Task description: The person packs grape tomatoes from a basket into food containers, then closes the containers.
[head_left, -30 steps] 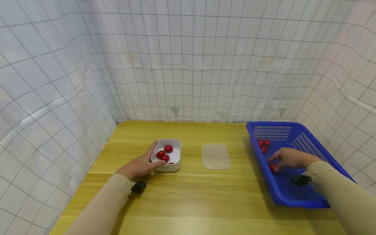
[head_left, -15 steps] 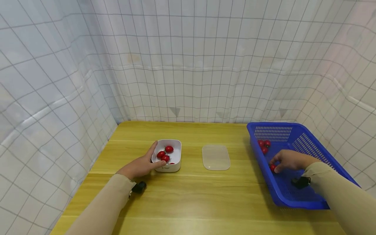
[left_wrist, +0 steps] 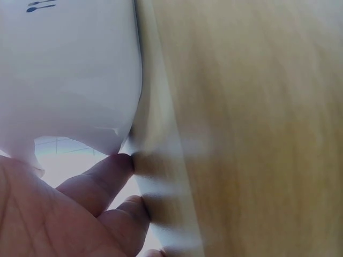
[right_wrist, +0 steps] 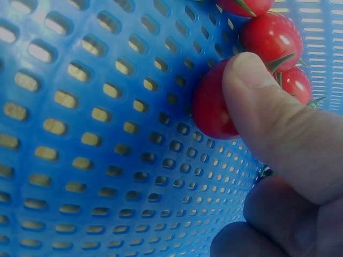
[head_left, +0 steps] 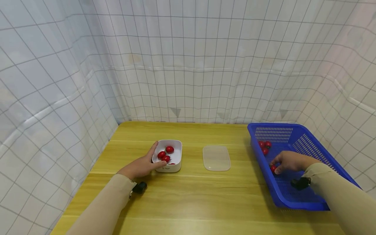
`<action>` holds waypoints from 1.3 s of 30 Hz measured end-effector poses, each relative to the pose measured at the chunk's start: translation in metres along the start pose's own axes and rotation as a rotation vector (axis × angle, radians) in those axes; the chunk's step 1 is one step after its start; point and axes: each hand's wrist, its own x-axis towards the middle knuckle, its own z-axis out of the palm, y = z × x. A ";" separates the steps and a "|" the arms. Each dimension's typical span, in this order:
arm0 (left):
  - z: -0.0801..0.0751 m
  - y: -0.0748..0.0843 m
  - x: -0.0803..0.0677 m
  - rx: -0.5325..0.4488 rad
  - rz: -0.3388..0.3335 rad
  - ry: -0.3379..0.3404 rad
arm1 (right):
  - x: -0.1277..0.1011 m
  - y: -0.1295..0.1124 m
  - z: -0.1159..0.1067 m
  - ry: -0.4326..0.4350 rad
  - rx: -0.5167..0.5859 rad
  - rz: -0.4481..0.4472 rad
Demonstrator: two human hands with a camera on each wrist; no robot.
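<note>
On the left of the table stands a white square container (head_left: 177, 153) with several cherry tomatoes (head_left: 169, 149) inside. My left hand (head_left: 140, 166) holds it at its left side, the thumb over the front rim and the index finger along the far left corner. In the left wrist view the container's wall (left_wrist: 69, 75) rises beside curled fingers (left_wrist: 104, 182). My right hand (head_left: 292, 161) is down in the blue basket (head_left: 277, 192), pinching a cherry tomato (right_wrist: 211, 104) near the basket's left wall. The thumb (right_wrist: 262, 91) lies over that tomato; the opposing fingertips are partly hidden.
A translucent square lid (head_left: 216, 158) lies flat on the wooden table (head_left: 188, 202) between container and basket. More cherry tomatoes (head_left: 265, 151) sit in the basket's far left part. Gridded white curtains (head_left: 188, 71) hang behind and along both sides.
The right fingers have closed in on the tomato in the basket. My left hand and the container stay in place; the whole view has shifted very slightly.
</note>
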 end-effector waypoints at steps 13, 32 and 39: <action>0.000 0.004 -0.003 0.020 -0.002 0.001 | -0.002 -0.004 -0.002 -0.010 -0.002 -0.016; 0.000 0.001 0.000 0.058 0.008 0.012 | -0.015 -0.012 -0.031 0.120 -0.083 -0.043; 0.000 0.002 -0.001 0.032 0.001 0.007 | -0.020 -0.042 -0.061 0.267 -0.076 -0.067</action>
